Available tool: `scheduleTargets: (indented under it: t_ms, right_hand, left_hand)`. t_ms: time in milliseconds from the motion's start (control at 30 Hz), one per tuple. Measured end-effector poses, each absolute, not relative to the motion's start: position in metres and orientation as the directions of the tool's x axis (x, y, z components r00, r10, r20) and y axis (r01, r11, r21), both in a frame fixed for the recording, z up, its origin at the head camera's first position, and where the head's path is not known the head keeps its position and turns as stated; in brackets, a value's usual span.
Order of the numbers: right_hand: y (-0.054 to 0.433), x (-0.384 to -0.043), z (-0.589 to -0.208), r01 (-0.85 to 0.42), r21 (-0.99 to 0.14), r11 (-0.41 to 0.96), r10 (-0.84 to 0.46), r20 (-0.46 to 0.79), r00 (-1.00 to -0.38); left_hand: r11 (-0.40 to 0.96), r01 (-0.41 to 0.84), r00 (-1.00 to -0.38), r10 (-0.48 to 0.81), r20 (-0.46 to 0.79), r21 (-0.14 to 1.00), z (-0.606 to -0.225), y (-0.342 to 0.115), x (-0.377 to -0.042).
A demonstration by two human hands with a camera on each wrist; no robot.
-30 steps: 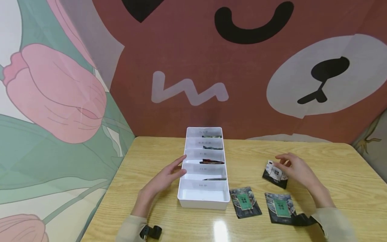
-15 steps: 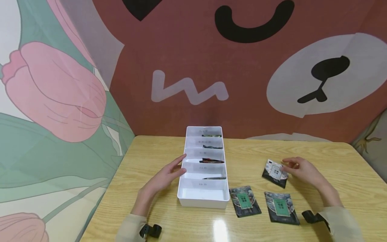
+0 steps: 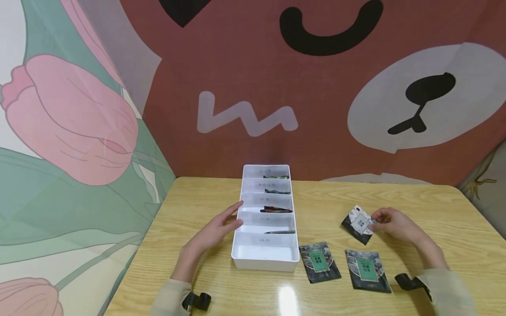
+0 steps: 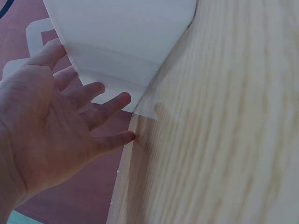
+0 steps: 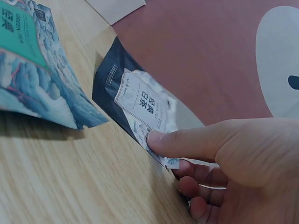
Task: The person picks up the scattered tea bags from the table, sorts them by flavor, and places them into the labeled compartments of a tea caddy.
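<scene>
My right hand (image 3: 395, 226) pinches the edge of a white tea sachet (image 3: 360, 224) with a dark end. In the right wrist view the thumb (image 5: 163, 142) lies over the sachet's printed face, and the other fingers are curled beneath it. The sachet (image 5: 140, 100) is tilted, one edge raised off the table. My left hand (image 3: 209, 232) rests against the left side of a white divided box (image 3: 265, 265). Its fingers are spread and loosely bent along the box wall (image 4: 121, 42) in the left wrist view. Two green-labelled tea sachets (image 3: 319, 262) (image 3: 367, 271) lie flat right of the box.
Several compartments of the box have labels on their dividers. Thin sachets stand in the farther ones, among them a red-and-dark sachet (image 3: 276, 210) and a greenish sachet (image 3: 276, 177). The front compartment (image 3: 265, 252) shows bare white walls. A printed wall (image 3: 316, 153) borders the wooden table (image 3: 328, 197).
My right hand first drew back to the right off the white tea sachet, then took its right edge. The sachet has turned a little and tipped up. The left hand stays at the box.
</scene>
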State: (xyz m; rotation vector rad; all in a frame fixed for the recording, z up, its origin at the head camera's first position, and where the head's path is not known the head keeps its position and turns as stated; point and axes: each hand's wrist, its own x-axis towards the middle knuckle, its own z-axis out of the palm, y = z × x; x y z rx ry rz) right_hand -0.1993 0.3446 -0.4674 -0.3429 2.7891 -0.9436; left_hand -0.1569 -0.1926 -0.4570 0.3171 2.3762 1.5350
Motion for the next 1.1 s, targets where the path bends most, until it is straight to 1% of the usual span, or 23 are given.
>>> scheduleTargets:
  t_ms: [200,367,500,600,667,833,1100]
  right_hand:
    - [0.345,-0.197,-0.466,-0.127,-0.596,0.793,-0.231,-0.1,-0.968]
    - [0.346,-0.199,-0.464,-0.136,-0.565,0.814,-0.206,-0.06,-0.977]
    - [0.344,-0.198,-0.46,-0.141,-0.609,0.781,-0.2,-0.031,-0.979]
    - [0.338,-0.195,-0.451,-0.164,-0.661,0.732,-0.206,0.015,-0.979]
    - [0.332,-0.192,-0.443,-0.192,-0.675,0.713,-0.207,0.06,-0.977]
    - [0.317,-0.183,-0.423,-0.25,-0.669,0.7,-0.196,0.157,-0.968]
    - [0.294,-0.17,-0.403,-0.289,-0.648,0.704,-0.152,0.26,-0.953]
  left_hand:
    - [0.401,0.027,-0.934,0.337,-0.12,0.916,-0.456,-0.192,-0.156]
    - [0.407,0.025,-0.935,0.332,-0.123,0.913,-0.455,-0.192,-0.155]
    - [0.411,0.025,-0.936,0.33,-0.123,0.911,-0.455,-0.192,-0.155]
    - [0.423,0.029,-0.936,0.329,-0.124,0.906,-0.454,-0.192,-0.156]
    - [0.433,0.032,-0.936,0.328,-0.124,0.901,-0.455,-0.192,-0.156]
    - [0.445,0.033,-0.935,0.33,-0.13,0.895,-0.455,-0.193,-0.157]
    - [0.443,0.025,-0.936,0.325,-0.134,0.896,-0.457,-0.192,-0.156]
